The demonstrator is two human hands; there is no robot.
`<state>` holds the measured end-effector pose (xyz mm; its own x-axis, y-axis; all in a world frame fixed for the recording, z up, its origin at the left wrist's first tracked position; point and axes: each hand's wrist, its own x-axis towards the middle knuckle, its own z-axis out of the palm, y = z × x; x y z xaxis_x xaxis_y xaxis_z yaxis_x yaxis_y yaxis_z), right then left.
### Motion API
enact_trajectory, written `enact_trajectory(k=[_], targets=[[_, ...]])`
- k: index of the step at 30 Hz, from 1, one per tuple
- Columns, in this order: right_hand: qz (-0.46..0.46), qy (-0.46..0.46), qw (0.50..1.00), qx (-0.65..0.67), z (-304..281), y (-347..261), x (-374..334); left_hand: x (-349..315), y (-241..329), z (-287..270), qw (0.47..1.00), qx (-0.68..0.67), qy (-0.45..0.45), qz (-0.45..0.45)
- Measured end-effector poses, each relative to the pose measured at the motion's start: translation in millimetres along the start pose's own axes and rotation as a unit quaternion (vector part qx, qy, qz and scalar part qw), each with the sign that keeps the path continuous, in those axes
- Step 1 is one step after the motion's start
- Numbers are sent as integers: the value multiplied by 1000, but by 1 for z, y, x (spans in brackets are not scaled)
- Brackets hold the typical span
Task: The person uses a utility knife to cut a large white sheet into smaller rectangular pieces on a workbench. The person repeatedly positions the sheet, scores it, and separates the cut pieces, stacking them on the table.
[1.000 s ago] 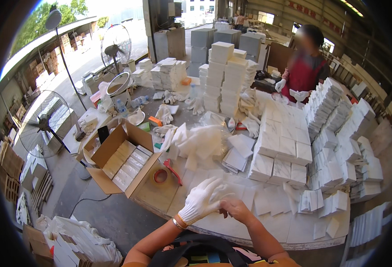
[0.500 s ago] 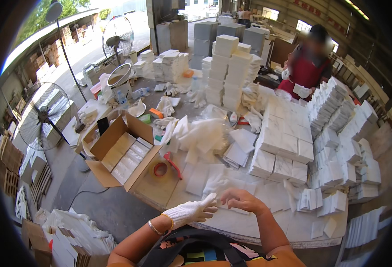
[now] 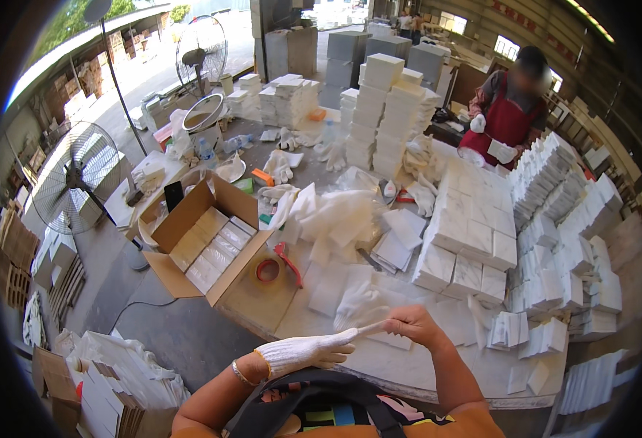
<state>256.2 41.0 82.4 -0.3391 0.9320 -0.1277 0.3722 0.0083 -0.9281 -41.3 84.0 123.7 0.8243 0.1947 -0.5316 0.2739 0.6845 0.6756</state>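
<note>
My left hand (image 3: 314,352) wears a white knitted glove (image 3: 281,356) and is held palm-side in front of my body, its fingers stretched out. My bare right hand (image 3: 413,325) pinches the end of one finger of that glove and draws the cloth out taut to the right. Just beyond both hands, another white glove (image 3: 357,301) lies on the table among flat white marble tiles (image 3: 328,288). My hands are above the near edge of the table (image 3: 401,365).
An open cardboard box (image 3: 230,252) with wrapped tiles stands left, beside a tape roll (image 3: 268,270) and a red tape cutter (image 3: 289,266). Stacks of marble tiles (image 3: 470,219) rise at right. Across the table, a person (image 3: 507,109) in a red apron holds a tile. A fan (image 3: 75,175) stands left.
My right hand has closed on a fingertip of the left glove and pulled it out to the right; earlier the hands were apart. The person opposite has shifted the tile slightly.
</note>
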Motion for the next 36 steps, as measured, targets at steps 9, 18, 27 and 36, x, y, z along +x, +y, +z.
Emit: enact_trajectory(k=[9,18,27,36], targets=[[-86,-7,996,-1,53,3,17,22,-2,-2,998,-59,-26,3],[36,44,994,98,10,17,-2,7,3,-4,994,-80,-46,61],[33,-27,992,119,57,24,10,18,12,6,986,-119,-58,100],[61,-13,984,164,37,19,10,30,-4,-15,-436,816,371,78]])
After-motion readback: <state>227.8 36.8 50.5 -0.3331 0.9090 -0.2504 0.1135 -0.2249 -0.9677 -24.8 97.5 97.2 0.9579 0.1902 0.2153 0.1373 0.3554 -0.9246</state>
